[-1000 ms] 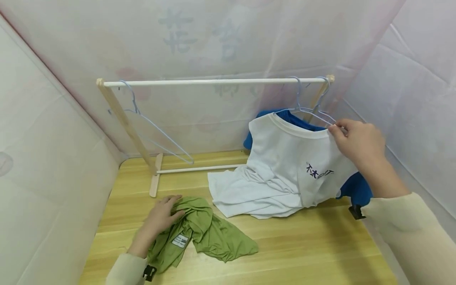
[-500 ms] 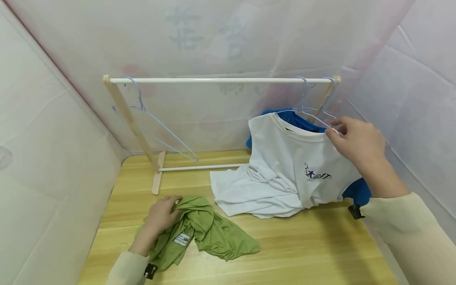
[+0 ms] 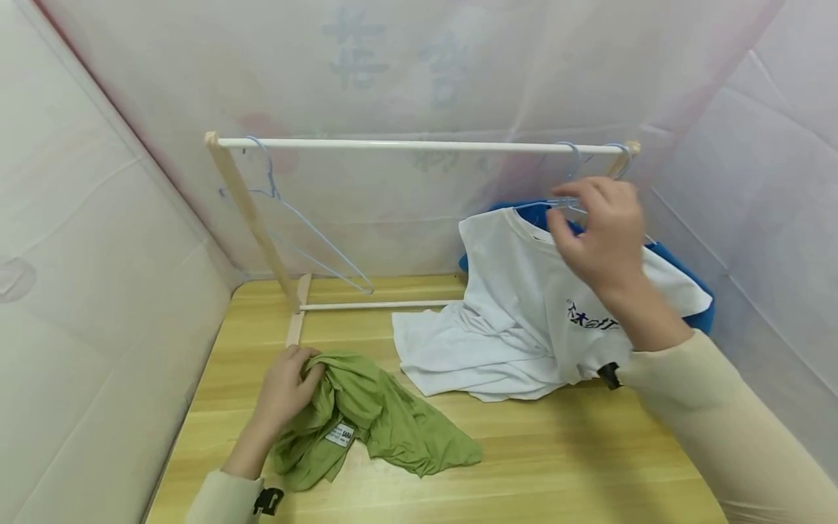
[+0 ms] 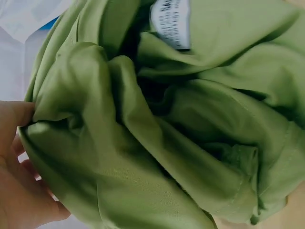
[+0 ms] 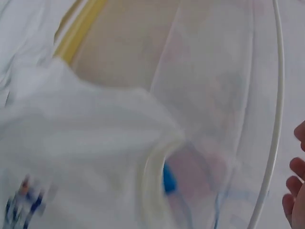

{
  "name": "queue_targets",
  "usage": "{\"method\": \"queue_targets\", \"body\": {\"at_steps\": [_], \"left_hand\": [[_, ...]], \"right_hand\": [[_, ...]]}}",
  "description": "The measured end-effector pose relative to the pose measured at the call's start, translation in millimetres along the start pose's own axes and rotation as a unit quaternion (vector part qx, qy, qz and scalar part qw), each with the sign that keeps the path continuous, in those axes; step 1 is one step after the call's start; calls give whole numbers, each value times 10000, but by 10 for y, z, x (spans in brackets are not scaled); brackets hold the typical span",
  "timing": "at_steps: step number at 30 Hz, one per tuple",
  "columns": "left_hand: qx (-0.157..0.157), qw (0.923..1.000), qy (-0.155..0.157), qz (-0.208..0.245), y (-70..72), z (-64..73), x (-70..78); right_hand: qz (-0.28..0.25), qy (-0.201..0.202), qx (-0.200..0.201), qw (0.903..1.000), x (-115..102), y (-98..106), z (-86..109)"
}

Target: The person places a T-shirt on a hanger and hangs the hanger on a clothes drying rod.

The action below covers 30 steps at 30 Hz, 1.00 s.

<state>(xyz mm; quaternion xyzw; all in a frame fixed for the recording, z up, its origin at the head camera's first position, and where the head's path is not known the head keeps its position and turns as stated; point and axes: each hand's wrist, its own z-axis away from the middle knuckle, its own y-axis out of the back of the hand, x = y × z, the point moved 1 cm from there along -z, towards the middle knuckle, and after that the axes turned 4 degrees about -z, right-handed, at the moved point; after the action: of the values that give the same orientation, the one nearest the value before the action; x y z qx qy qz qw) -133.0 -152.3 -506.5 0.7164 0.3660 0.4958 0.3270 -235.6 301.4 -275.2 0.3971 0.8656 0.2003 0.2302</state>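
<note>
In the head view, my left hand (image 3: 284, 386) grips the upper left edge of a crumpled green garment (image 3: 406, 422) with a white label. The left wrist view shows the thumb on one side of the cloth and the fingers behind it. My right hand (image 3: 602, 225) is in front of the neckline of a white sleeveless shirt (image 3: 500, 269), thumb and fingers apart. That shirt hangs from a light-blue wire hanger (image 3: 572, 148), its lower part bunched on the table. A blue garment (image 3: 703, 316) hangs behind it, mostly hidden.
A clothes rack with a white rail (image 3: 406, 145) and wooden posts stands at the back of the wooden table (image 3: 511, 466). An unloaded wire hanger (image 3: 321, 236) hangs at the rail's left end. Pale fabric walls (image 3: 98, 327) enclose the sides and back.
My right hand has let go of the white shirt's right shoulder and moved left. The shoulder now rests on the hanger. My left hand has lifted the green garment's edge a little.
</note>
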Motion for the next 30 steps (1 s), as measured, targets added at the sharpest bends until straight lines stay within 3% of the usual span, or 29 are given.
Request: {"method": "queue_targets", "body": {"at_steps": [3,6,8,11,14,17,21,25,30], "left_hand": [[133,9998,26,122,55,-36,62],[141,9996,-12,253,102,-59,135],[107,9995,-50,303,125,-68,185],[55,9993,-104,362,159,-84,264],[-49,9991,-93,419,187,-103,333],[-192,9987,-14,473,198,-131,377],[-263,9983,81,509,221,-149,411],[-199,9974,89,689,264,-171,472],[28,9925,50,1225,320,-249,562]], "right_hand": [[-630,266,-316,9972,-207,-256,-80],[-1033,99,-1154,9879,-407,-514,-145],[-1187,-105,-1799,9764,-528,-676,-180],[-1441,-523,-2590,9536,-675,-900,-217],[-1882,-1036,-3139,9248,-771,-1118,-224],[-2413,-1630,-3583,8870,-865,-1326,-216],[-2918,-2122,-4055,8399,-1043,-1567,-167],[-3045,-2208,-4354,8179,-1195,-1734,-80],[-3451,-2470,-4298,7970,-1280,-1910,8]]}}
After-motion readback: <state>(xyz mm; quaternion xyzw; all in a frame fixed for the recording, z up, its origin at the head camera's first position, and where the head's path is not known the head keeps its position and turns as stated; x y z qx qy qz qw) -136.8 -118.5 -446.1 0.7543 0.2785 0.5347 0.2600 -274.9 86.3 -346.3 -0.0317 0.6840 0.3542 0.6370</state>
